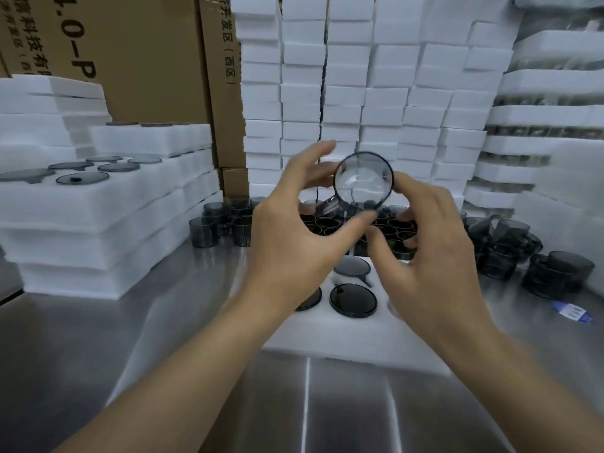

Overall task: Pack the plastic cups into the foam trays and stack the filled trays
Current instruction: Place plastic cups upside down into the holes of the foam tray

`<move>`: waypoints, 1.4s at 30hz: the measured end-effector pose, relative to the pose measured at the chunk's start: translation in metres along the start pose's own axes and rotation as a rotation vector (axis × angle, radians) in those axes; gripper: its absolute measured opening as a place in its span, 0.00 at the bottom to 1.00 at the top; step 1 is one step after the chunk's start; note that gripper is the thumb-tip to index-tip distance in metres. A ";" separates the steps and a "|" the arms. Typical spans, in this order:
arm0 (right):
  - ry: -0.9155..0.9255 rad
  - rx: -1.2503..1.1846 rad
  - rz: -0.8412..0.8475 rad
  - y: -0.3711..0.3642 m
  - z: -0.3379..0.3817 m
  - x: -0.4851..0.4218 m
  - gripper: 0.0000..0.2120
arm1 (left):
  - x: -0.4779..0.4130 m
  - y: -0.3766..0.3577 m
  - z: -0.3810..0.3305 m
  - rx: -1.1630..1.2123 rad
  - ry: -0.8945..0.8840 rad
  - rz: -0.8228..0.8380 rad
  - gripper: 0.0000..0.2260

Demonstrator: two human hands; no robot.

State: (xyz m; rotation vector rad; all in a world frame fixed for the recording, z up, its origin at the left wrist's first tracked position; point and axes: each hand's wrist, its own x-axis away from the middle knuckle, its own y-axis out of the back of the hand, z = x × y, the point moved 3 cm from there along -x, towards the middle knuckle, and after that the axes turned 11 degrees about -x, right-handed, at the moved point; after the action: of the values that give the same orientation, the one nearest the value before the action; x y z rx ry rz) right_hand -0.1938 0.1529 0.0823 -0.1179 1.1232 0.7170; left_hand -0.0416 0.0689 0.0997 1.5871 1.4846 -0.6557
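A smoky transparent plastic cup (pixel 362 179) is held up above the table with its round bottom facing me and its handle pointing down-left. My left hand (pixel 291 237) grips it from the left, thumb under the cup and fingers spread behind it. My right hand (pixel 428 256) pinches its right side, with the index finger on the rim and the thumb below. Beneath the hands lies a white foam tray (pixel 343 338) on the steel table. Dark cups (pixel 353 300) sit bottom-up in its holes, and my hands hide part of the tray.
A stack of filled foam trays (pixel 81 210) stands at the left. Loose cups (pixel 225 220) crowd the table behind the tray, with more cups (pixel 523 256) at the right. Stacked foam trays (pixel 359 93) and cardboard boxes (pixel 137 60) wall off the back. A blue label (pixel 572 312) lies at the right.
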 end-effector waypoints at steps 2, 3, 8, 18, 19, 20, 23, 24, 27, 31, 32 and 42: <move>0.050 -0.026 -0.010 0.002 0.003 -0.001 0.29 | -0.001 -0.003 -0.002 0.319 0.310 0.093 0.31; 0.081 -0.033 -0.012 0.003 0.005 -0.001 0.29 | -0.001 -0.006 -0.002 0.437 0.472 0.171 0.28; 0.115 -0.037 -0.002 0.000 0.011 0.000 0.31 | 0.008 -0.018 -0.001 0.642 0.733 0.463 0.19; 0.188 -0.068 -0.052 0.002 0.015 0.001 0.32 | 0.005 -0.017 -0.001 0.665 0.683 0.474 0.13; 0.182 -0.075 -0.068 0.002 0.015 0.001 0.31 | 0.005 -0.016 -0.002 0.704 0.675 0.459 0.13; 0.156 -0.104 -0.087 0.003 0.015 0.001 0.31 | 0.004 -0.016 -0.003 0.742 0.670 0.444 0.15; -0.023 -0.290 -0.115 0.004 0.015 0.000 0.29 | 0.002 -0.014 -0.005 0.780 0.652 0.411 0.20; -0.098 -0.383 -0.098 0.003 0.015 0.000 0.26 | 0.002 -0.013 -0.006 0.769 0.637 0.407 0.20; -0.303 -0.643 -0.010 -0.002 0.018 -0.002 0.13 | 0.001 -0.011 -0.007 0.706 0.608 0.401 0.16; -0.465 -0.730 0.044 -0.008 0.015 -0.001 0.14 | 0.001 -0.010 -0.008 0.627 0.604 0.384 0.15; -0.464 -0.739 0.061 -0.008 0.015 -0.001 0.15 | 0.001 -0.011 -0.008 0.618 0.607 0.389 0.17; -0.562 -0.744 0.081 -0.008 0.013 -0.004 0.17 | 0.002 -0.015 0.000 0.527 0.578 0.382 0.21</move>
State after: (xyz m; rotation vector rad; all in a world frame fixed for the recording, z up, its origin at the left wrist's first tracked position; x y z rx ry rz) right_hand -0.1800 0.1506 0.0897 -0.4693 0.2889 1.1308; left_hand -0.0556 0.0688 0.0951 2.5535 1.3915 -0.3929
